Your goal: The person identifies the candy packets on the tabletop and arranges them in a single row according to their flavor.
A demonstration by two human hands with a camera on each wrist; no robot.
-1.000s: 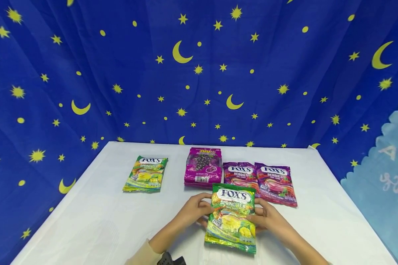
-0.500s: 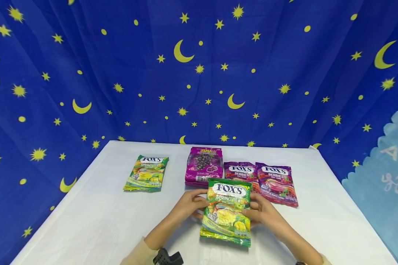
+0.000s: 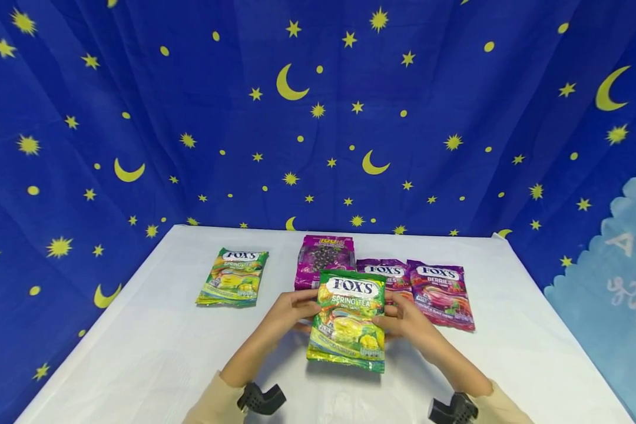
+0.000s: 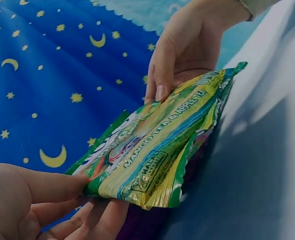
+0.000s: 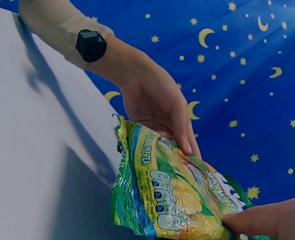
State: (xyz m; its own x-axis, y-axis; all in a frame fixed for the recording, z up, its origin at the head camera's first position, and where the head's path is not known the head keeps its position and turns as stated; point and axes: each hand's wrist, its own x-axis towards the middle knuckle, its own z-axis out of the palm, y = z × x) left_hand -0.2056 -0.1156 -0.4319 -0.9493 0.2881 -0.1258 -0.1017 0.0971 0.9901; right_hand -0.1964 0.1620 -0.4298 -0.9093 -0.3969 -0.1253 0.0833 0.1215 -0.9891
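Observation:
Both hands hold a green and yellow Fox's Spring Tea candy bag (image 3: pixel 348 324) by its two sides, raised above the table with its printed front toward the head camera. My left hand (image 3: pixel 288 312) pinches the left edge; in the left wrist view its thumb lies on top of the bag (image 4: pixel 157 140) and its fingers beneath. On the opposite edge, my right hand (image 3: pixel 410 324) grips with the thumb over the front. The right wrist view shows that thumb (image 5: pixel 260 218) pressing the wrapper. The right hand's lower fingers are partly hidden by the bag.
A second Spring Tea bag (image 3: pixel 234 278) lies at the table's left. Behind the held bag lie a purple grape-picture candy bag (image 3: pixel 325 257) and a Fox's Berries bag (image 3: pixel 389 274), both partly covered. Another Berries bag (image 3: pixel 441 294) lies to the right. A starry blue cloth (image 3: pixel 328 129) backs the white table (image 3: pixel 153 353).
The held Spring Tea bag has moved left and away from the person, with both hands on it, and now overlaps the purple bag. The other bags have not moved.

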